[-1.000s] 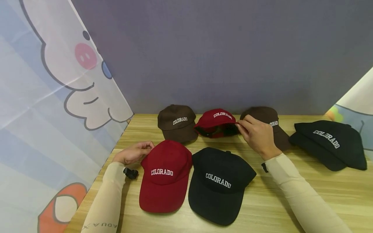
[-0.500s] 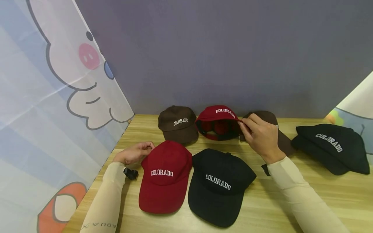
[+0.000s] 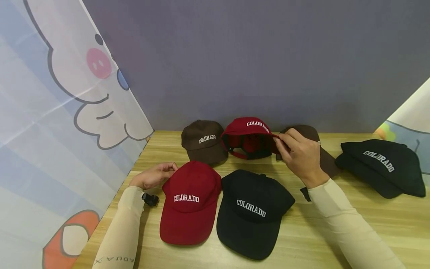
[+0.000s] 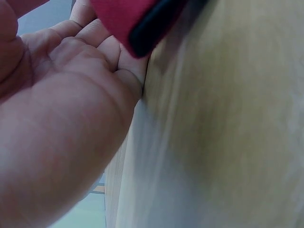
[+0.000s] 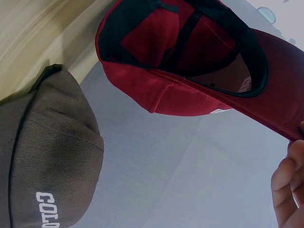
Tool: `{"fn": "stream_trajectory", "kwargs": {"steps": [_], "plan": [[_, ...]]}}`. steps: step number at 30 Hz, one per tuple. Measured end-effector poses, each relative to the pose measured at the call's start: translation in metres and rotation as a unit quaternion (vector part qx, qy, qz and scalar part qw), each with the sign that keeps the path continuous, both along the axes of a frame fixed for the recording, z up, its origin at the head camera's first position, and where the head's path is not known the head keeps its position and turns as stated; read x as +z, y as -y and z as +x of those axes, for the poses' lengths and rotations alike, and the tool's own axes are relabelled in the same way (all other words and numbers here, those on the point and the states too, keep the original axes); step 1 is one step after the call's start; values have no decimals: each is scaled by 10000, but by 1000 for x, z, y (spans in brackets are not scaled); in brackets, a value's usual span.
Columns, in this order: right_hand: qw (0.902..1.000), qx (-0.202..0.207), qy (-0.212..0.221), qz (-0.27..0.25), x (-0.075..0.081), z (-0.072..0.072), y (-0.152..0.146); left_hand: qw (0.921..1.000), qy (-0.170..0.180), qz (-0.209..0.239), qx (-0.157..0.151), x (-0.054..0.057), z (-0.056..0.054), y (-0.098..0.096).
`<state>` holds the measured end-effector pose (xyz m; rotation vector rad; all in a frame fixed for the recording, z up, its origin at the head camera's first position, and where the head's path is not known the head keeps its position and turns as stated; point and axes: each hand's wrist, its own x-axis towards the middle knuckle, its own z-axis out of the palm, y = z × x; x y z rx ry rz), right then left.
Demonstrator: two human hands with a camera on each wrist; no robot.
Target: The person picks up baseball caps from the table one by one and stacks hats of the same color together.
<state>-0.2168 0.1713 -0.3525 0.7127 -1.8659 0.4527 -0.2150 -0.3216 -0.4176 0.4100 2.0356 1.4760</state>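
Observation:
My right hand (image 3: pixel 301 156) pinches the brim of a red cap (image 3: pixel 250 124) at the back, thumb below and fingers above. This cap is tilted up, so its dark-banded inside shows, widely so in the right wrist view. My left hand (image 3: pixel 155 176) stays low at the back left side of another red cap (image 3: pixel 189 203), fingers loosely bent. In the left wrist view the palm (image 4: pixel 71 90) is turned up beside that cap's dark-lined edge (image 4: pixel 142 33), which partly hides the fingers. A black cap (image 3: pixel 254 213) lies to the right of the front red one.
A brown cap (image 3: pixel 203 140) sits behind the front red cap. Another brown cap (image 3: pixel 325 160) is partly hidden by my right hand. One more black cap (image 3: pixel 386 166) lies far right. A grey panel (image 3: pixel 255 63) stands along the back of the wooden table (image 3: pixel 379 228).
My right hand has tipped the back red cap's brim upward, baring more of its inside. The left hand and the front caps have stayed in place.

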Motion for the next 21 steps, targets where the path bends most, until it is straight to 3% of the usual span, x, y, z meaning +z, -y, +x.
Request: {"fn": "stream_trajectory", "kwargs": {"steps": [21], "plan": [[9997, 157, -126, -139, 8, 9, 7, 10000, -30, -32, -35, -2, -1, 0]]}}
